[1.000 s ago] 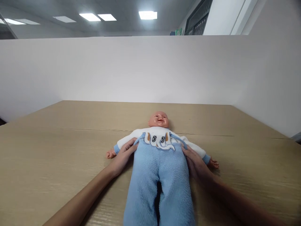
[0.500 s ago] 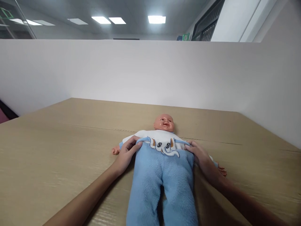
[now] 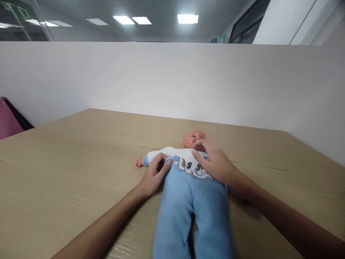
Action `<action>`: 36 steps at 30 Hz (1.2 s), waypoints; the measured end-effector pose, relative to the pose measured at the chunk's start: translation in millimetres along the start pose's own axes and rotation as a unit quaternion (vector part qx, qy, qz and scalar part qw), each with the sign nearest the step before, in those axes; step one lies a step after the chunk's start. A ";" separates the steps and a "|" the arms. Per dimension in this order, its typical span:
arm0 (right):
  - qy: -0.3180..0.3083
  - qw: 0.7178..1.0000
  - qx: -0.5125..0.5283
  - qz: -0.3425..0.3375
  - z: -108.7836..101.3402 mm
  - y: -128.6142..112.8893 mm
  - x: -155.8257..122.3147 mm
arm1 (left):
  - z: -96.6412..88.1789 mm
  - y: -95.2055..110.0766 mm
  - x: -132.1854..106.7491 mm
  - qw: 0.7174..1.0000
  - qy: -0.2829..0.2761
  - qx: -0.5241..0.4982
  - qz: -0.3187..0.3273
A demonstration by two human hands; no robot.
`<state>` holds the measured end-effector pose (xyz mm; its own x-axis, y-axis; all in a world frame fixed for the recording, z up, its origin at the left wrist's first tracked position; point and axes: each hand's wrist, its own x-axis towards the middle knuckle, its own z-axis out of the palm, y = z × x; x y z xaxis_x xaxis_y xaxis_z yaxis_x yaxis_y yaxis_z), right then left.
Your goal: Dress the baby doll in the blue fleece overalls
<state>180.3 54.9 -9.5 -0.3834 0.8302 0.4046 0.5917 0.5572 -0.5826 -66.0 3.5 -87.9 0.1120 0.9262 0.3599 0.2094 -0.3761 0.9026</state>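
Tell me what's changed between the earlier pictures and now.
The right hand has left the strap end at the doll's side and moved up and inward over its upper chest; whether it touches is unclear. The left hand remains at the other strap, and the doll still lies face up on the table.

Doll (image 3: 192, 190) supine on table (image 3: 81, 172), head at far end, visible arm splayed sideways. Wears white top (image 3: 168, 152) with blue cuff (image 3: 146, 160) and blue fleece overalls (image 3: 172, 216), legs slightly apart; elephant motif (image 3: 192, 167) at chest.
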 end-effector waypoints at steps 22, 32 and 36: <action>-0.172 0.973 -0.056 -0.141 71.5 -14.0 92.8 | 1.0 1.8 -11.3 0.975 0.061 0.150 0.155; -0.204 0.968 0.101 -0.104 37.8 12.0 78.7 | -3.8 -4.4 -16.7 0.909 0.105 0.235 0.328; -0.184 0.971 0.103 -0.112 46.9 10.9 74.7 | -2.5 -3.1 -19.5 0.902 0.112 0.206 0.362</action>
<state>124.8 123.7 -18.6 -0.7362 0.6162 0.2799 0.3245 0.6844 -0.6529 -71.2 -13.3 -97.1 0.1756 0.3985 0.9002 0.5079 -0.8200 0.2639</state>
